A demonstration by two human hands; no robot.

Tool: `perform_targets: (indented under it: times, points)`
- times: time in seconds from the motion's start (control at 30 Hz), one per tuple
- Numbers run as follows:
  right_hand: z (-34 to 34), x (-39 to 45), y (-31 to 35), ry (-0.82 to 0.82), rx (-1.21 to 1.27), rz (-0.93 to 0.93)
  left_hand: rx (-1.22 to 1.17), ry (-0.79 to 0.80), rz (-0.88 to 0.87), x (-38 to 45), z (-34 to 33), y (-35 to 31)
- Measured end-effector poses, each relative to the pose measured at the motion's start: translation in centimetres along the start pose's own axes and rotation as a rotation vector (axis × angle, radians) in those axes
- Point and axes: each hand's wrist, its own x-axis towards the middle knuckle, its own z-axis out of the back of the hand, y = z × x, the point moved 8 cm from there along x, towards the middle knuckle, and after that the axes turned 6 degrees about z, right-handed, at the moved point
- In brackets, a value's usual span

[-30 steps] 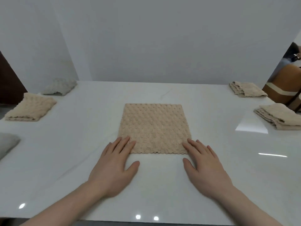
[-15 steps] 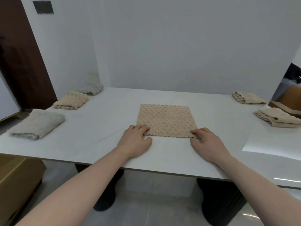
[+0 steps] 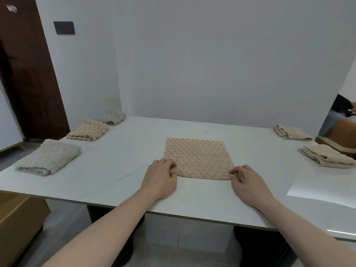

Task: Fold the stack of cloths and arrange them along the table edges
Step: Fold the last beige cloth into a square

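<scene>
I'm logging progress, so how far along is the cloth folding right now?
Done: five folded cloths, three along the left table edge, two along the right. In hand: left hand and right hand pinch the flat beige cloth by its near corners. Left: folding and placing it.

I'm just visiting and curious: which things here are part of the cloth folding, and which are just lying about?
Part of the job:
flat beige cloth
left hand
right hand
folded beige cloths
folded grey cloths
white table

Lying about:
cardboard box
brown door
</scene>
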Motion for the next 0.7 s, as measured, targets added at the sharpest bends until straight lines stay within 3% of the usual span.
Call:
perform_targets:
  times: [0.4, 0.7]
  points:
    - [0.8, -0.9, 0.9, -0.108, 0.002, 0.085, -0.071, -0.091, 0.072, -1.8, 1.8, 0.5]
    - [1.5, -5.7, 2.8, -0.093, 0.205, 0.097, -0.079, 0.045, 0.020, -5.8, 3.7, 2.1]
